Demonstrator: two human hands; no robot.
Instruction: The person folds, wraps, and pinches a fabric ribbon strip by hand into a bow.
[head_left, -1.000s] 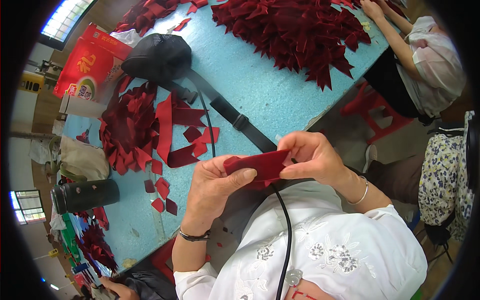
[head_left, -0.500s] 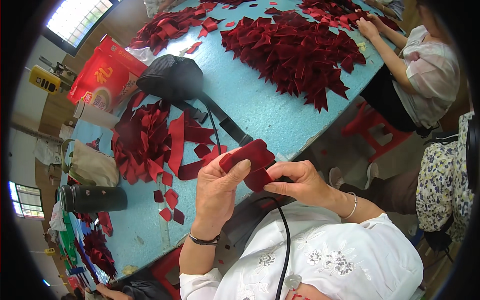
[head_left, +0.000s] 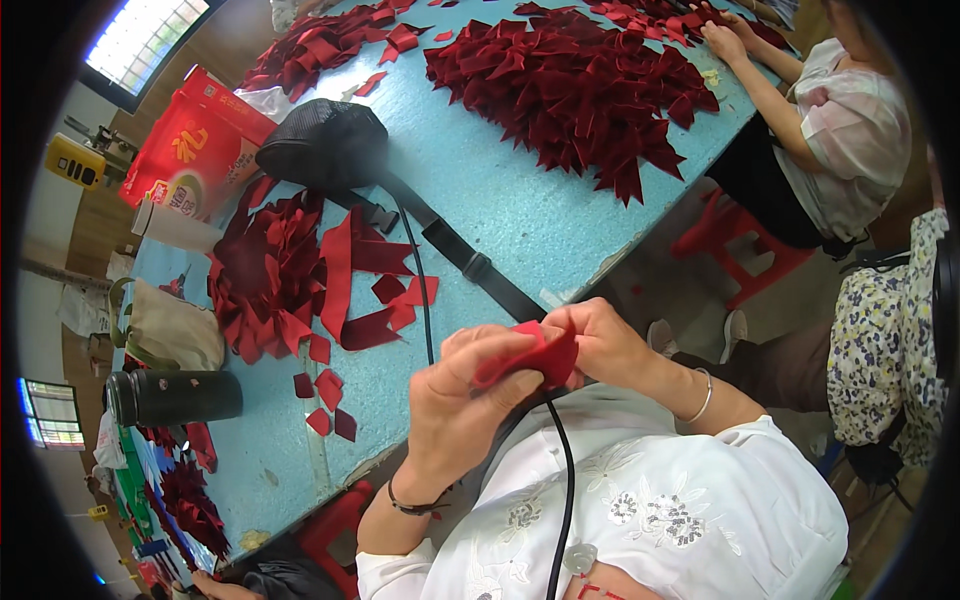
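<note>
Left hand: the left hand [head_left: 470, 395] was curled closed, thumb and fingers pinching one end of a small red fabric piece [head_left: 535, 357].
Right hand: the right hand [head_left: 605, 345] was closed too, its fingertips gripping the other end of the same piece, knuckles almost touching the left.
Fabric piece: it was held in the air just off the near edge of the blue table [head_left: 520, 215], over the person's lap, folded or bunched between the two hands.
On the table: a pile of cut red pieces [head_left: 265, 275] lay toward the left edge, with loose red strips [head_left: 365, 285] beside it; a black bag [head_left: 325, 145] sat farther back, its strap running toward the near edge.
Far side: a large heap of red pieces [head_left: 575, 85] covered the far right corner, where another person's hand [head_left: 722, 42] worked at it.
Left edge: a dark flask [head_left: 175, 397] lay on its side.
Doing it well: I would judge the fold needs both pinches kept close and even, so the edges meet squarely.
Change: a second earlier the piece had been spread flat and wide between the hands; by now it was gathered small, and the hands had drawn together.
</note>
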